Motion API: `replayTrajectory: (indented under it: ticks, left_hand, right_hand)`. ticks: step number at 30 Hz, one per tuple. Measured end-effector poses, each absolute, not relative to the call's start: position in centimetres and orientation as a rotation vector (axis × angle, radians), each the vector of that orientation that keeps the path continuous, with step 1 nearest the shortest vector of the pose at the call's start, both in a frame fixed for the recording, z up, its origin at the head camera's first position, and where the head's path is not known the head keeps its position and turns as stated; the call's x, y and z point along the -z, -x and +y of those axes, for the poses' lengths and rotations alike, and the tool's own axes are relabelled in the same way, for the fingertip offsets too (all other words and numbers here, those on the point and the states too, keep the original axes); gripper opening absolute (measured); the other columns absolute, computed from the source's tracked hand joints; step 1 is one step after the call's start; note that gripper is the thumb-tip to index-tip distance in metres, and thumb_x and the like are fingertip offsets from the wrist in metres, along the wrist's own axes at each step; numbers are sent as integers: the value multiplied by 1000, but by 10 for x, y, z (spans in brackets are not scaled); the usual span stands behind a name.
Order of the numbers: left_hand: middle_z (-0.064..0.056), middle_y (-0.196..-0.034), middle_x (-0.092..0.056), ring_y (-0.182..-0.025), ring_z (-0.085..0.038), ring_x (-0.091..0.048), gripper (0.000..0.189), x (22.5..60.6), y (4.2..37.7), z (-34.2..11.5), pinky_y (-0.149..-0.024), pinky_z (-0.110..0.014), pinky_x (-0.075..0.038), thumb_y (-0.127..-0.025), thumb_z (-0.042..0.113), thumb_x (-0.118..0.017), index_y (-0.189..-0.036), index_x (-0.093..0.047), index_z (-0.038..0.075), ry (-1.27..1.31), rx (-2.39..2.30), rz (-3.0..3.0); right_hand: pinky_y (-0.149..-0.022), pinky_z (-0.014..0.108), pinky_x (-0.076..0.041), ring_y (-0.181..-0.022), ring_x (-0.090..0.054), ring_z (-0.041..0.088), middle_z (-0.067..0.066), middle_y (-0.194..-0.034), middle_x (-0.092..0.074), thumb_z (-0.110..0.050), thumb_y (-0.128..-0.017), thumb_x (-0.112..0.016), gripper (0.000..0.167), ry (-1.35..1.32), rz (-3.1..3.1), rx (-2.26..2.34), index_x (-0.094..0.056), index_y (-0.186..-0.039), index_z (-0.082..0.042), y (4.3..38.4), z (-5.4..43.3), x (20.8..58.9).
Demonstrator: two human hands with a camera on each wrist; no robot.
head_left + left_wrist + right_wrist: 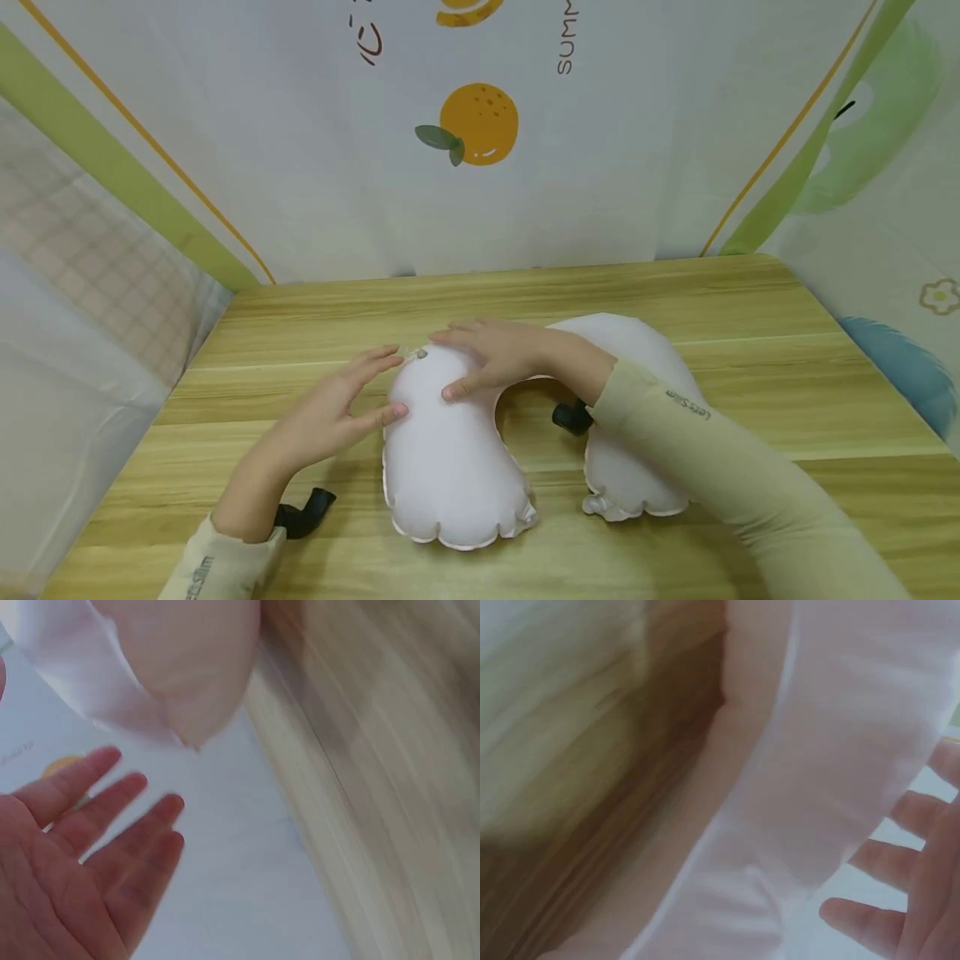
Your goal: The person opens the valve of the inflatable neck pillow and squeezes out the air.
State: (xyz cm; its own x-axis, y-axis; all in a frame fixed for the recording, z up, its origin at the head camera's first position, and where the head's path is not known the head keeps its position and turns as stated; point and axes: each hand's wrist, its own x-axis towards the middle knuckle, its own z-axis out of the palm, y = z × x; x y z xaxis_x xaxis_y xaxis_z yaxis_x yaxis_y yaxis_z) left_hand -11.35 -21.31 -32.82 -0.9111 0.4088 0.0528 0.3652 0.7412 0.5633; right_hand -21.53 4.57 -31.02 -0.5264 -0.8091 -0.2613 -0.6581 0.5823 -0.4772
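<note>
A white inflated U-shaped neck pillow (453, 467) lies on the wooden table, its two ends toward me. At the upper left of its curve sits a small clear valve (421, 354). My left hand (326, 417) is at the pillow's left side, its thumb tip at the edge and its fingers extended near the valve. In the left wrist view the fingers (139, 825) look straight and apart from the pillow. My right hand (506, 350) lies over the top of the pillow's left arm with fingers spread. In the right wrist view its fingers (889, 862) reach past the pillow's edge.
The wooden table (285, 333) ends at a white curtain (300, 167) printed with fruit. Black wrist-camera parts (307, 512) show at the left forearm and beside the right forearm (572, 417). A blue round shape (900, 367) appears beyond the table's right edge.
</note>
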Motion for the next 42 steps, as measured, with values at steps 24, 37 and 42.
replayTrajectory:
  ticks: [24, 37, 42]
  left_hand:
    - [-20, -162, -26, -147, -44, -30, 88, 342, 119, -198, -114, -67, -29, -92, 52, -65, -156, -28, 6, -642, -777, 2809]
    - [-21, -162, -26, -148, -43, -28, 90, 344, 122, -199, -116, -64, -28, -91, 54, -65, -156, -28, 3, -643, -767, 2792]
    - [-22, -162, -26, -147, -43, -29, 90, 345, 122, -199, -115, -64, -29, -91, 56, -64, -156, -29, 3, -646, -753, 2797]
  right_hand:
    - [-115, 75, -11, -155, -3, 39, 4, -169, -3, -74, -80, -63, 105, 1080, 2381, 335, -5, -160, -37, 205, 42, 332]
    - [-114, 75, -13, -154, -6, 41, 4, -169, -5, -74, -80, -62, 103, 1078, 2395, 344, -6, -160, -38, 204, 40, 339]
    - [-114, 76, -12, -154, -7, 39, 3, -169, -5, -74, -80, -63, 104, 1072, 2396, 341, -6, -160, -39, 204, 40, 341]
